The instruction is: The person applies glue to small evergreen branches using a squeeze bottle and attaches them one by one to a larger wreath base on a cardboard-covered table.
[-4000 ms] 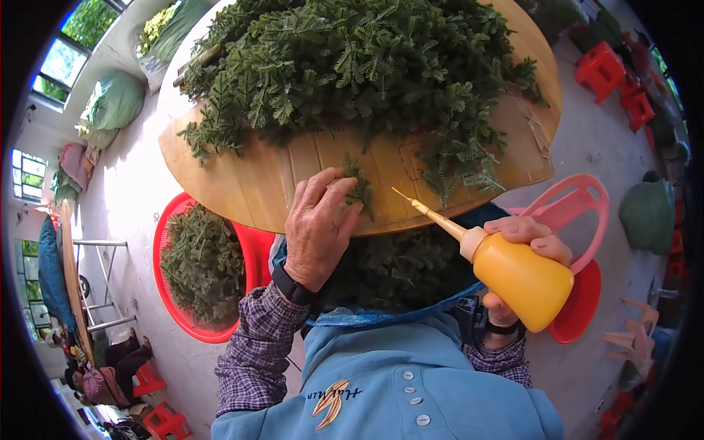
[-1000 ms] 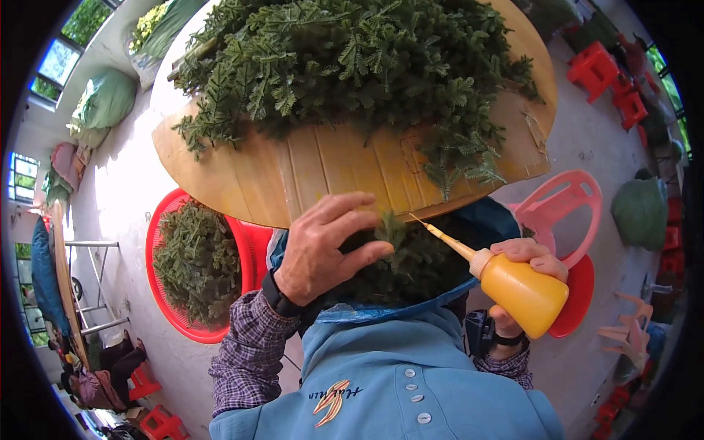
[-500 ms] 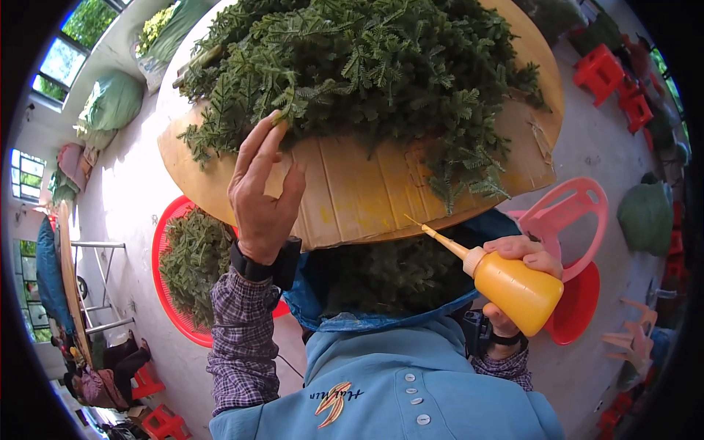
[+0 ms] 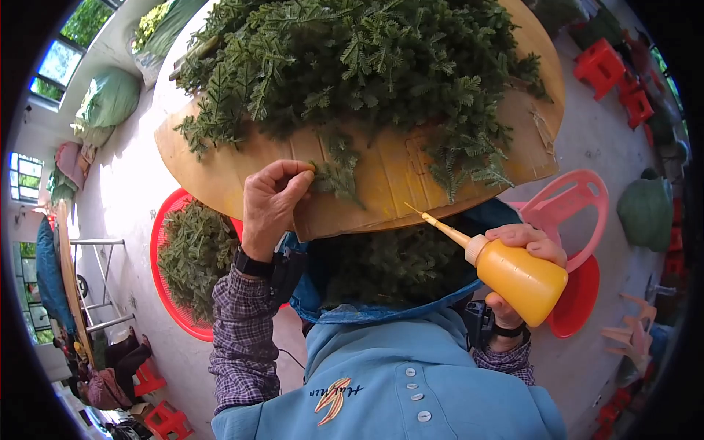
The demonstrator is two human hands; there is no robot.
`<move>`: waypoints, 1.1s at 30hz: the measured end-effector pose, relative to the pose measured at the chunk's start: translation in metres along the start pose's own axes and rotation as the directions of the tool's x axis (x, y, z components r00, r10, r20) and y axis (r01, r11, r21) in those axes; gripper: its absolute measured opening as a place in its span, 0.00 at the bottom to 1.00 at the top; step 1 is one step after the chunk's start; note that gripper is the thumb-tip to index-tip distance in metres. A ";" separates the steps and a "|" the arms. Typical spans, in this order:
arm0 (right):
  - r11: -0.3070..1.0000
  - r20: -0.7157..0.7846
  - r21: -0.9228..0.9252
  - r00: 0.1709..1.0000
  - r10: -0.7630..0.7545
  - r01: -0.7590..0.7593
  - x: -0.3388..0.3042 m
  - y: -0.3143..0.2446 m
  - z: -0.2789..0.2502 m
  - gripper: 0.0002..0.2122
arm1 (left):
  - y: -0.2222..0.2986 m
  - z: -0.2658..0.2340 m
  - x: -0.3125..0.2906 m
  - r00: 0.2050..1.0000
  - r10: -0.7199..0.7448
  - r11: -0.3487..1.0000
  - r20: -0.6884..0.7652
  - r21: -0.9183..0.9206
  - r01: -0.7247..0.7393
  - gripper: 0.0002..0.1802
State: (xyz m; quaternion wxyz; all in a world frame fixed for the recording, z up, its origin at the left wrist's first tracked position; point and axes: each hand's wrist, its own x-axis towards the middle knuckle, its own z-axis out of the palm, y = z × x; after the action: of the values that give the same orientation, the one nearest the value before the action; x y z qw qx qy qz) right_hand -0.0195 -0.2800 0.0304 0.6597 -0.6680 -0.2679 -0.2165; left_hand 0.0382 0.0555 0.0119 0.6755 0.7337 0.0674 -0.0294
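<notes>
My left hand (image 4: pixel 270 202) pinches the end of a small green fir sprig (image 4: pixel 339 170) between thumb and fingertips, over a piece of cardboard (image 4: pixel 392 187). The sprig's needles reach to the right, close to a large pile of fir branches (image 4: pixel 352 66) on the round wooden table. My right hand (image 4: pixel 525 240) is wrapped round a squeeze bottle (image 4: pixel 519 282) of yellow liquid. Its thin tapered nozzle points up and left, just past the cardboard's near edge and apart from the sprig.
An open blue bag (image 4: pixel 367 316) holding fir greenery sits between my body and the table. Left of it stands a red basket (image 4: pixel 156 253) of sprigs. To the right are a pink plastic chair (image 4: pixel 598 213) and a red basin (image 4: pixel 576 301). Red stools (image 4: pixel 600 67) stand farther off.
My left hand has come back from the pile toward me, its fingers closing on a sprig drawn out over the cardboard. The right hand and bottle have hardly moved.
</notes>
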 end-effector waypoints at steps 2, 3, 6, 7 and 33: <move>1.000 0.009 -0.005 1.000 -0.021 0.021 0.000 0.001 0.000 0.33 | -0.006 -0.001 0.008 0.968 0.246 0.928 -0.051 0.301 -0.220 0.09; 0.999 0.013 -0.006 0.999 -0.032 0.032 0.000 0.001 0.001 0.33 | -0.008 -0.002 0.009 0.929 0.366 0.840 -0.048 0.446 -0.308 0.10; 1.000 0.005 -0.002 1.000 -0.025 0.025 0.003 0.000 0.002 0.33 | -0.007 0.005 0.006 0.884 0.464 0.762 -0.056 0.534 -0.366 0.11; 1.000 -0.001 -0.001 1.000 -0.023 0.023 0.004 0.000 0.002 0.33 | -0.005 0.009 0.005 0.858 0.511 0.718 -0.055 0.576 -0.391 0.12; 0.981 0.196 0.038 0.962 -0.192 0.188 0.032 0.031 0.073 0.32 | -0.016 0.034 -0.035 0.801 0.574 0.485 0.170 0.717 -0.500 0.18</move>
State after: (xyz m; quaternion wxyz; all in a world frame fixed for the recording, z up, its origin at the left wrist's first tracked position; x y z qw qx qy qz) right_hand 0.0201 -0.2041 0.0246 0.6120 -0.6512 -0.3975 -0.2083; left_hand 0.0033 0.0212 -0.0022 0.2938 0.9240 -0.1516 0.1923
